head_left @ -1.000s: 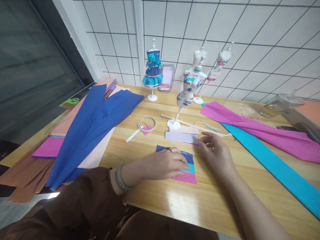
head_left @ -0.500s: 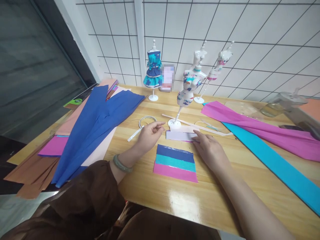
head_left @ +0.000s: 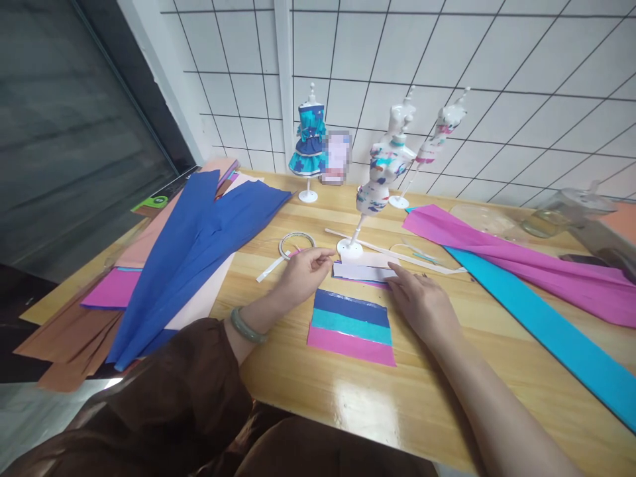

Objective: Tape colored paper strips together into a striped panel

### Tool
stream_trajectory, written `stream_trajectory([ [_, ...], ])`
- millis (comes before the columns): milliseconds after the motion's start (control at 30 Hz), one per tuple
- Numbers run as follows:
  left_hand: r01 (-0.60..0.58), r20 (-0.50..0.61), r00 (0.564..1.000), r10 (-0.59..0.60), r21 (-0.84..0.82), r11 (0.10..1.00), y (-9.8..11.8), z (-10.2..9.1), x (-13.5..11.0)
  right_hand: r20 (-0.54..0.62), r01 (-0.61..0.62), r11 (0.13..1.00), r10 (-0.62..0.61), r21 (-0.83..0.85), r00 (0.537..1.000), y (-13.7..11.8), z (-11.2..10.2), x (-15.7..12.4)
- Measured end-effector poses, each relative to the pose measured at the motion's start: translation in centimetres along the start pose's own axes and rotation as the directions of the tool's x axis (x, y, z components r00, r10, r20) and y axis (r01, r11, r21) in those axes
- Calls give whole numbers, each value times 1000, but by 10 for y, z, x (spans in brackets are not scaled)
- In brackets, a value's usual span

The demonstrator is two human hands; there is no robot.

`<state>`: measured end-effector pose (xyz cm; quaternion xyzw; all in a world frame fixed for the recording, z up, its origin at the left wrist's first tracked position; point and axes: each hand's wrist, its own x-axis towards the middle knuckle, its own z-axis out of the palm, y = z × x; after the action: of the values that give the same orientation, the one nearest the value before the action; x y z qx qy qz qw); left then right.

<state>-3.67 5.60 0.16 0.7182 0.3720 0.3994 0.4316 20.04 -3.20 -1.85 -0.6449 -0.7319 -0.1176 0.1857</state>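
A striped paper piece (head_left: 351, 326) with blue, teal and pink bands lies flat on the wooden table (head_left: 427, 397) in front of me. Just behind it lies a pale lilac paper strip (head_left: 362, 271). My left hand (head_left: 304, 273) pinches the left end of that strip, fingers closed on its edge. My right hand (head_left: 422, 303) rests its fingers flat on the strip's right end. A roll of clear tape (head_left: 297, 243) lies just beyond my left hand.
Long blue crepe sheets (head_left: 199, 245) over pink and brown ones cover the left side. Magenta (head_left: 517, 265) and teal (head_left: 546, 331) crepe strips run along the right. Three small mannequins (head_left: 380, 175) stand at the back by the tiled wall. A glass jar (head_left: 561, 212) lies far right.
My left hand lifted off the striped piece, moved toward the tape roll, then came onto the lilac strip's left end. My right hand slid slightly forward onto the strip.
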Motion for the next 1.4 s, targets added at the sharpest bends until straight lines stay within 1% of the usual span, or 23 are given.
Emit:
stream_trajectory([
  [133, -24, 11, 1000, 24, 16, 1000, -1, 1, 0, 18, -9, 1000, 10, -8, 1000, 0, -1, 0],
  [200, -36, 16, 999, 36, 14, 999, -3, 2, 1, 6, -16, 1000, 16, 4, 1000, -1, -1, 1],
  [300, -56, 8, 998, 56, 20, 998, -5, 3, 2, -43, -40, 999, 41, 29, 998, -1, -2, 1],
  [367, -87, -11, 996, 88, 79, 993, -4, 2, 2, -99, -48, 998, 52, 43, 994, -1, -4, 2],
  [433, -159, -12, 986, 164, 181, 971, -2, 1, 1, -158, -38, 998, 46, 55, 986, -3, -8, 2],
  [533, -315, 61, 948, 312, 294, 902, 2, 1, -1, -208, -13, 996, 31, 83, 978, -10, -18, 3],
  [600, -391, 121, 921, 371, 305, 868, 2, 1, -1, -214, 0, 990, 30, 139, 976, -18, -25, 2],
  [700, -440, 180, 896, 405, 254, 861, 1, 1, -1, -217, -14, 959, 78, 284, 973, -29, -31, 0],
  [733, -432, 188, 899, 396, 228, 873, 0, 1, -1, -210, -34, 941, 110, 336, 971, -32, -32, 0],
  [767, -401, 192, 911, 365, 198, 894, 0, 1, -1, -197, -64, 919, 151, 388, 969, -34, -33, -1],
  [833, -272, 196, 950, 244, 131, 953, 0, 0, -1, -138, -142, 855, 240, 500, 961, -37, -33, -2],
  [867, -195, 200, 964, 172, 98, 976, 1, 0, -1, -97, -182, 808, 283, 561, 954, -37, -34, -2],
  [933, -69, 206, 977, 57, 51, 996, 4, -1, -3, -15, -244, 692, 346, 679, 938, -37, -34, -2],
  [1000, -22, 210, 978, 13, 39, 999, 8, -2, -4, 54, -283, 583, 378, 762, 924, -36, -34, -2],
  [1067, -3, 230, 973, -3, 25, 1000, 13, -3, -6, 111, -316, 507, 393, 802, 913, -35, -34, -1],
  [1133, 45, 271, 962, -36, -27, 999, 16, -3, -7, 154, -345, 458, 404, 820, 902, -35, -34, -1],
  [1200, 99, 285, 956, -71, -83, 992, 17, -3, -6, 187, -372, 419, 420, 828, 888, -35, -34, 1],
  [1300, 130, 249, 964, -96, -122, 984, 18, -6, -4, 241, -421, 368, 444, 829, 863, -35, -35, 3],
  [1400, 162, 232, 965, -125, -144, 976, 17, -11, -1, 330, -483, 309, 434, 819, 838, -34, -37, 5],
])
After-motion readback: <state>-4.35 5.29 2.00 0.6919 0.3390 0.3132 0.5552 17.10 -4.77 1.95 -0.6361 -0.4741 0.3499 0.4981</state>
